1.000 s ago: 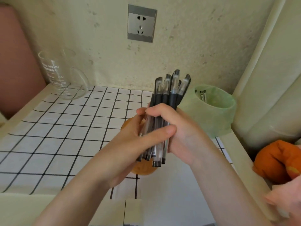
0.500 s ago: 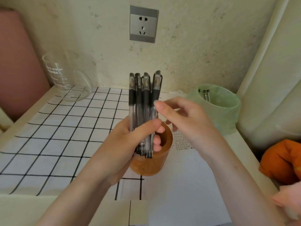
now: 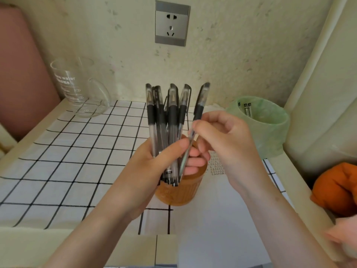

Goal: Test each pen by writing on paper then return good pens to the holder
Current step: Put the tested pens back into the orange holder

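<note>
My left hand grips a bundle of several black-capped gel pens, caps up, right over the amber ribbed pen holder. My right hand pinches the rightmost pen of the bundle at its barrel; that pen leans away to the right of the others. A white sheet of paper with small marks near its top lies on the table right of the holder, partly under my right forearm.
A green-lined bin with a few pens inside stands at the back right. At the back left is a glass measuring jug. A checked cloth covers the table. An orange cloth lies beyond the right edge.
My right hand, open half a second ago, has closed on one pen and tilted it away from the bundle. The bundle has fanned out a little in my left hand.
</note>
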The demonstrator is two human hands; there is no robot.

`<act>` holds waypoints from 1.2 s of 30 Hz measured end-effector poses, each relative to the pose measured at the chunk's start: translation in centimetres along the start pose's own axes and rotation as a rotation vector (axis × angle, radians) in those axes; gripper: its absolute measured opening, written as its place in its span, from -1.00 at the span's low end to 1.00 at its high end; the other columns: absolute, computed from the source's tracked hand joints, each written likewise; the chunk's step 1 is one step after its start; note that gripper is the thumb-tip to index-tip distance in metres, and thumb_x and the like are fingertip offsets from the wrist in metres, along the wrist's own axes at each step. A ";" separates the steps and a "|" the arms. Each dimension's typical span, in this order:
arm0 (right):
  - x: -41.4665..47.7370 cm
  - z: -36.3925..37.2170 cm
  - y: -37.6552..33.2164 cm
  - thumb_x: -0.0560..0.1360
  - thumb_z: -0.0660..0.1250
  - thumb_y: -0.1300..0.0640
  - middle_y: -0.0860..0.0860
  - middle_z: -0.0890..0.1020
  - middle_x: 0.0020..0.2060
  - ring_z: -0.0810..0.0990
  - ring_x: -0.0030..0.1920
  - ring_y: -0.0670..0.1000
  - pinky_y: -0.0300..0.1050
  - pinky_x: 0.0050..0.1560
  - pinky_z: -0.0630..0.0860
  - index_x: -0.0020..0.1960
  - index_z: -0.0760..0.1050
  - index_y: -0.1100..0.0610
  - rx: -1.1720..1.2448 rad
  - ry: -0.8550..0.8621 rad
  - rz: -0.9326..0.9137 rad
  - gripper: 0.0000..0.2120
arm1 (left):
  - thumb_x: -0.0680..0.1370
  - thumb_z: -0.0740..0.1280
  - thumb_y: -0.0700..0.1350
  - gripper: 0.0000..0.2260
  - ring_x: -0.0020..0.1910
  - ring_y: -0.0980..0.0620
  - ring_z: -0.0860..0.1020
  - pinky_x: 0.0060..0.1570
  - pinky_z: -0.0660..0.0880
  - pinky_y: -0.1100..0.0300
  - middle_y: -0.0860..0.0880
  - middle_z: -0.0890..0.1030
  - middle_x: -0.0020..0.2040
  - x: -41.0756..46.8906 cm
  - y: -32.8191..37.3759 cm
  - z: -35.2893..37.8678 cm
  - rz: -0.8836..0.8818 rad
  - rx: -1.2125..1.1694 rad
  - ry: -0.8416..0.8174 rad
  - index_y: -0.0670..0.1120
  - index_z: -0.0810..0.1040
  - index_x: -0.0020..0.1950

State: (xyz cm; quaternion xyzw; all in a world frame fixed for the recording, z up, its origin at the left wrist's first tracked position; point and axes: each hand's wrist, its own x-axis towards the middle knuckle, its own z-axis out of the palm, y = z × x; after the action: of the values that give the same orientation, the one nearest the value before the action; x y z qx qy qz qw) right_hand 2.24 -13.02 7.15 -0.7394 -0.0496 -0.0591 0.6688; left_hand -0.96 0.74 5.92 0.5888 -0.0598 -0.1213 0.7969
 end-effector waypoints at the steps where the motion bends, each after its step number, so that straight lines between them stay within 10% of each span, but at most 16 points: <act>1: 0.1 -0.3 -0.2 0.45 0.34 0.28 -0.01 0.50 -0.56 0.41 -0.56 -0.03 -0.20 -0.46 0.39 -0.18 0.51 0.18 0.065 0.007 -0.006 -0.95 | 0.47 0.28 -0.12 -0.79 -0.15 0.00 0.67 -0.22 0.58 0.27 -0.13 0.69 -0.12 0.1 0.0 -0.1 -0.001 -0.016 0.004 -0.20 0.58 0.01; 13: 1.1 -2.3 1.2 0.47 0.33 0.34 0.10 0.59 -0.34 0.52 -0.47 0.00 -0.18 -0.54 0.40 -0.05 0.48 0.25 0.095 0.138 0.012 -0.93 | 0.41 0.29 0.00 -0.71 -0.39 0.04 0.56 -0.38 0.51 0.30 -0.04 0.52 -0.36 0.1 -0.1 -0.8 -0.023 -0.005 0.094 -0.16 0.53 0.02; 20: 0.6 -2.0 1.9 0.46 0.40 -0.05 -0.06 0.58 -0.34 0.44 -0.57 -0.17 -0.39 -0.50 0.30 -0.10 0.53 0.09 -0.292 0.088 0.025 -0.80 | 0.42 0.32 -0.04 -0.72 -0.34 0.04 0.62 -0.36 0.53 0.29 -0.04 0.61 -0.28 0.2 -0.1 -0.8 0.003 0.027 0.108 -0.17 0.54 0.05; 23: 0.1 -1.6 0.5 0.45 0.31 -0.15 -0.02 0.55 -0.39 0.46 -0.47 -0.05 -0.29 -0.50 0.32 -0.11 0.56 0.14 -0.074 0.023 -0.063 -0.66 | 0.42 0.32 -0.05 -0.71 -0.30 0.02 0.63 -0.33 0.55 0.27 -0.05 0.63 -0.27 0.3 -0.1 -0.9 0.007 0.020 0.110 -0.15 0.53 0.08; 36: 0.0 -1.1 -0.5 0.51 0.31 0.29 0.04 0.63 -0.37 0.50 -0.49 0.00 -0.23 -0.57 0.34 -0.11 0.50 0.24 0.273 0.124 -0.090 -0.97 | 0.51 0.27 -0.12 -0.85 -0.23 0.04 0.67 -0.31 0.60 0.24 -0.10 0.69 -0.19 0.7 -0.2 -0.8 0.063 0.023 0.177 -0.18 0.55 -0.03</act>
State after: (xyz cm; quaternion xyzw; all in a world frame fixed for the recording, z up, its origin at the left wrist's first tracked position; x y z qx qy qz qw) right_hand 2.15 -14.07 7.72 -0.6338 -0.0487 -0.1274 0.7614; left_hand -0.13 1.25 5.41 0.6042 -0.0091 -0.0427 0.7956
